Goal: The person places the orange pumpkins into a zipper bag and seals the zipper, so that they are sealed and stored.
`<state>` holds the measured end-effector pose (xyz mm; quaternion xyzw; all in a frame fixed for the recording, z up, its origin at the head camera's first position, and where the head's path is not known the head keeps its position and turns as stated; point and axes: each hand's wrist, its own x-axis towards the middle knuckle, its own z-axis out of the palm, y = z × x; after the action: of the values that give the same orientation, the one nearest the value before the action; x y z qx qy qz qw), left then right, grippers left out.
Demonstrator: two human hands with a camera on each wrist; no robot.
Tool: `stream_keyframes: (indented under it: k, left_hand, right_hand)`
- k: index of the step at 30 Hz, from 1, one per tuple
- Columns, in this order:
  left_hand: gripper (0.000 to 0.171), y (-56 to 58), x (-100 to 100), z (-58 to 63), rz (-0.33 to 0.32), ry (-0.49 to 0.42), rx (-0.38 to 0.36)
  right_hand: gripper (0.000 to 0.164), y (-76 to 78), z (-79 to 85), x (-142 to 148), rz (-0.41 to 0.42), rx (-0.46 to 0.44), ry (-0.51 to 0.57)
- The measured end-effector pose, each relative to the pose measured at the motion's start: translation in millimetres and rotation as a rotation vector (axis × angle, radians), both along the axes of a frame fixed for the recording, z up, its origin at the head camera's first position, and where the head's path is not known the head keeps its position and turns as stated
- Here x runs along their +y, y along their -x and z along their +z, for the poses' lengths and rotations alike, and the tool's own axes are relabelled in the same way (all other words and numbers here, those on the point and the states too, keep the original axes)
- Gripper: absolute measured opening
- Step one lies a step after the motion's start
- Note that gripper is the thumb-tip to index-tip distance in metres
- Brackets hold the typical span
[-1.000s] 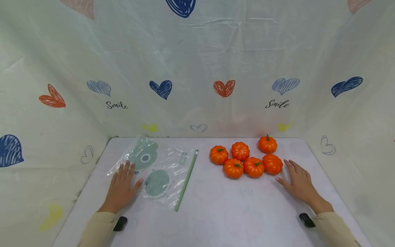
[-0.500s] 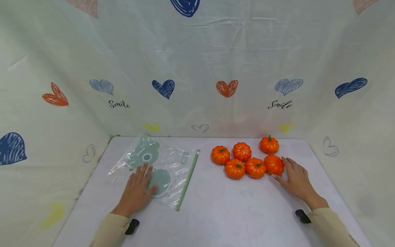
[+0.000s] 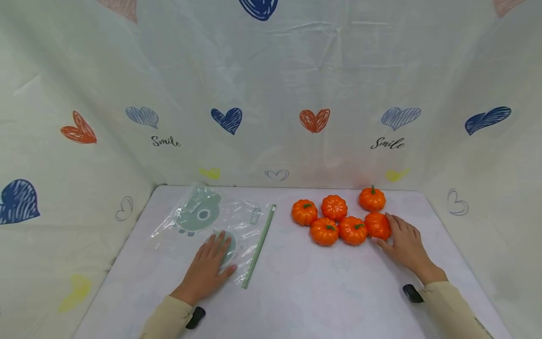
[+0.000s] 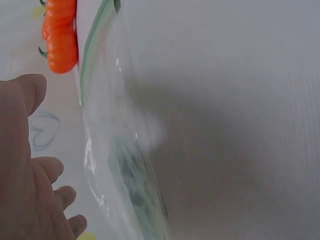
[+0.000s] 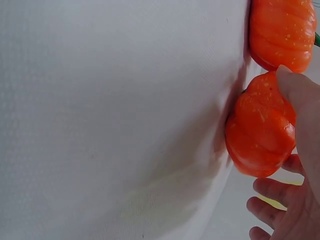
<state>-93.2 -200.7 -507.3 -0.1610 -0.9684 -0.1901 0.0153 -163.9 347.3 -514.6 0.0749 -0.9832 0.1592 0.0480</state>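
Observation:
In the head view, a clear zip bag [image 3: 242, 214] with a green creature print and a green slider strip [image 3: 260, 245] lies flat on the table's left. Over its lower part, my left hand [image 3: 207, 272] is spread with straight fingers, holding nothing; whether it touches the bag cannot be told. My right hand [image 3: 407, 246] pinches the rightmost front toy pumpkin [image 3: 377, 226] between thumb and fingers. From the right wrist, that orange pumpkin [image 5: 261, 127] looks tilted, the thumb on its near side and a fingertip on the other. A neighbouring pumpkin [image 5: 282, 32] sits beside it.
Several other orange pumpkins [image 3: 324, 231] with green stems cluster to the left of the held one, and one pumpkin [image 3: 372, 199] stands behind it. The white table [image 3: 296, 301] ends at a curtain [image 3: 271, 84] with printed hearts. Black devices sit at both wrists.
My left hand has slid right across the bag, from its left edge to its lower middle. My right hand has moved left to the rightmost front pumpkin and taken hold of it, tilting it.

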Motion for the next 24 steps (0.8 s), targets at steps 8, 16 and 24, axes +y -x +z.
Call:
stream_keyframes:
  k: [8, 16, 24]
  left_hand:
    - [0.074, -3.9, 19, -0.3, -0.057, 0.002, -0.055]
    - [0.070, -7.0, 36, -2.3, -0.102, 0.045, -0.064]
    - [0.062, -12.2, 46, -4.8, -0.155, 0.041, -0.095]
  right_hand:
    - [0.089, 2.9, -0.4, 0, -0.006, 0.007, 0.000]
    - [0.090, 3.7, 0.3, 0, -0.012, -0.002, 0.016]
    - [0.090, 2.9, 1.4, -1, -0.015, -0.016, 0.017]
